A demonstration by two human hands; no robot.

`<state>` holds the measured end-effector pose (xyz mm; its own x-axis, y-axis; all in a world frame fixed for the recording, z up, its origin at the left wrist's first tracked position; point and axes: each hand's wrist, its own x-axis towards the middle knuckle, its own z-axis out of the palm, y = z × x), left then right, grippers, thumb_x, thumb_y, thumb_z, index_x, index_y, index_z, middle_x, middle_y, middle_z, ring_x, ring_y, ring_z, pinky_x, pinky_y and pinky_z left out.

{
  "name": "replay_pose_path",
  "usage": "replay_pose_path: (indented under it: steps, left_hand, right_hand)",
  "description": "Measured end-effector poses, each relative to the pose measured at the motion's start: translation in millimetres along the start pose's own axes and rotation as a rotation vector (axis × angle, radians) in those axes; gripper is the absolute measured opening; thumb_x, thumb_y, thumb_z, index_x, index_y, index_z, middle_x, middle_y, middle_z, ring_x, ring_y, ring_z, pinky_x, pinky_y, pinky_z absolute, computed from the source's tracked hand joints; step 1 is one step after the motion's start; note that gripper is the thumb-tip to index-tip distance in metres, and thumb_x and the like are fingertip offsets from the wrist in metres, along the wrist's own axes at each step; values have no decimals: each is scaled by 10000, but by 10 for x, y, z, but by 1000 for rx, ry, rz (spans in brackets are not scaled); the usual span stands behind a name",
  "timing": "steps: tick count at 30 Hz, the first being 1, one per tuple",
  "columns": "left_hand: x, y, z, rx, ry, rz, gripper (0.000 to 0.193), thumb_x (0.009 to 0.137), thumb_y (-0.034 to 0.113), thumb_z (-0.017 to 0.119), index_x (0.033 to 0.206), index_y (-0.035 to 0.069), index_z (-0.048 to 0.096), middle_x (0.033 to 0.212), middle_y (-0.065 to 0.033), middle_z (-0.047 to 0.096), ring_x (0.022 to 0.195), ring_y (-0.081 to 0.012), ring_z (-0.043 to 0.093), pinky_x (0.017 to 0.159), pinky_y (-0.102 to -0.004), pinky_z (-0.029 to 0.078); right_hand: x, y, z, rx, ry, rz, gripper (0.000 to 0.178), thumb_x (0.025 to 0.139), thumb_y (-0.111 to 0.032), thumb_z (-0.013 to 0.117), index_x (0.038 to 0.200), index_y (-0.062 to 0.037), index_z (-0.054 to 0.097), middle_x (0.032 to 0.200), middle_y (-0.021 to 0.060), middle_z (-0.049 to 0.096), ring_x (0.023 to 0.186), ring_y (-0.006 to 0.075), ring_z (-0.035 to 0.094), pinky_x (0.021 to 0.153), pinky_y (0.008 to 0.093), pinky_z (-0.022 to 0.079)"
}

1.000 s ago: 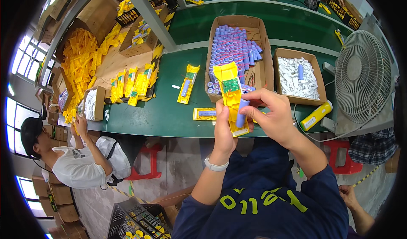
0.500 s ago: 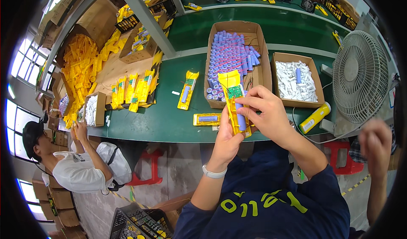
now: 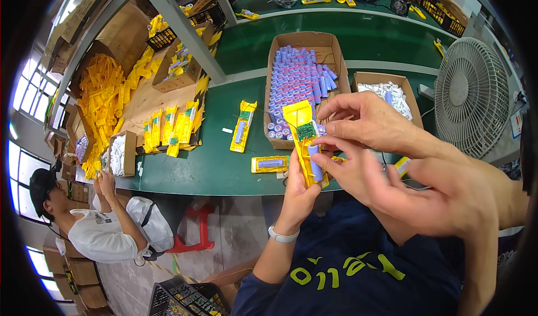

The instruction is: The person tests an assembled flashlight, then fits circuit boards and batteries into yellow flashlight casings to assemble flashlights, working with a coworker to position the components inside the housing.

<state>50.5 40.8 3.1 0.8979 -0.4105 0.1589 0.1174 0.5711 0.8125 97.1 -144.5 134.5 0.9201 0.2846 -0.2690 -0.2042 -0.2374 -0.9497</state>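
My left hand [image 3: 300, 197] grips the lower end of a yellow plastic casing [image 3: 298, 112], held tilted over the table's near edge. Inside it are a small green circuit board [image 3: 306, 131] and a purple cylindrical battery cell [image 3: 316, 171]. The fingers of my right hand [image 3: 350, 167] are pinched at the upper part of that cell. Another person's hand [image 3: 372, 120] reaches in from the right, its fingertips close to the circuit board. A second hand of that person [image 3: 437, 195] crosses in front of my right wrist, blurred and partly hiding it.
Behind the casing stands a cardboard box of purple cells [image 3: 291, 83]; a box of white pieces [image 3: 386, 79] is to its right. Filled casings [image 3: 242, 126] [image 3: 270, 163] lie on the green table. A fan [image 3: 471, 97] stands right; a co-worker [image 3: 112, 226] sits left.
The other person's hands have come in from the right over my right forearm, one reaching to the casing. My hands remain at the casing and cell. The view has shifted slightly.
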Motion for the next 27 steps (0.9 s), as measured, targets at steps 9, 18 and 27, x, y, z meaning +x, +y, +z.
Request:
replay_pose_path:
  steps: [9,18,27]
  left_hand:
    - [265,171,1021,769,905,-173,556,817,54,658,1315,62,411,1234,-144,534,1173,-301,546,1006,-420,437]
    - [212,283,776,1475,1023,-137,328,787,46,647,1110,-10,638,1042,-206,661,1036,-368,601,912,-435,459]
    - [365,324,858,1214,955,-425,351,793,87,686,1141,51,661,991,-144,712,926,-269,681,810,-360,506]
  right_hand:
    - [-28,218,299,182,168,-273,233,864,-60,644,1062,57,609,963,121,672,866,151,650,768,283,534]
    - [-225,1245,974,588,625,-577,239,875,28,597,1107,57,545,1015,127,637,921,178,638,799,308,536]
    - [-384,1290,941,802,585,-628,308,921,9,536,1220,21,465,1115,126,586,987,195,610,877,335,497]
